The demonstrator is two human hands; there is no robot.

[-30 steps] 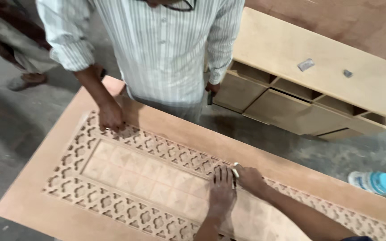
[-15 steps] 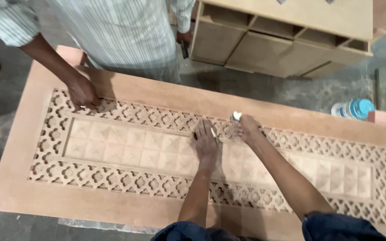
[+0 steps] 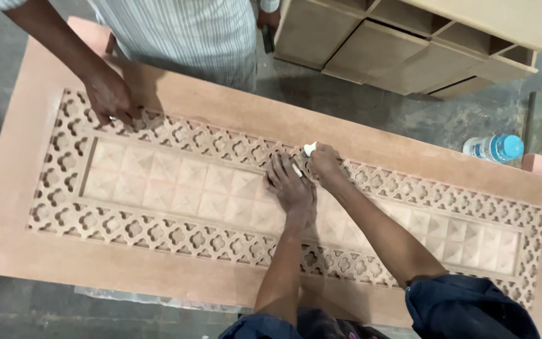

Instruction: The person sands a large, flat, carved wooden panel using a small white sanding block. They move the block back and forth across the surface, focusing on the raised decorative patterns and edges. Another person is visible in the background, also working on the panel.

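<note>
grey workshop floor [image 3: 371, 107]; one long carved panel [image 3: 177, 194] lies across it, its right end cut off. far right, one cabinet [image 3: 409, 37], partly out of frame. one co-worker in a striped shirt [image 3: 183, 31] presses a hand [image 3: 109, 95] on the far-left lattice. one bottle [image 3: 494, 148] right. left hand [image 3: 290, 183] lies flat, fingers spread, mid-panel; right hand [image 3: 325, 164] pinches a small white piece [image 3: 309, 149], hard to identify.

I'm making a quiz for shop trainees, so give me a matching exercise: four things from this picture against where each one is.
Things:
1. left hand
2. right hand
3. plastic water bottle
4. co-worker's hand

Places:
A. on the floor beyond the carved door panel
B. flat on the panel's middle
C. on the lattice border's far-left corner
D. holding a small white tube

Pairs: 1-B, 2-D, 3-A, 4-C
</note>
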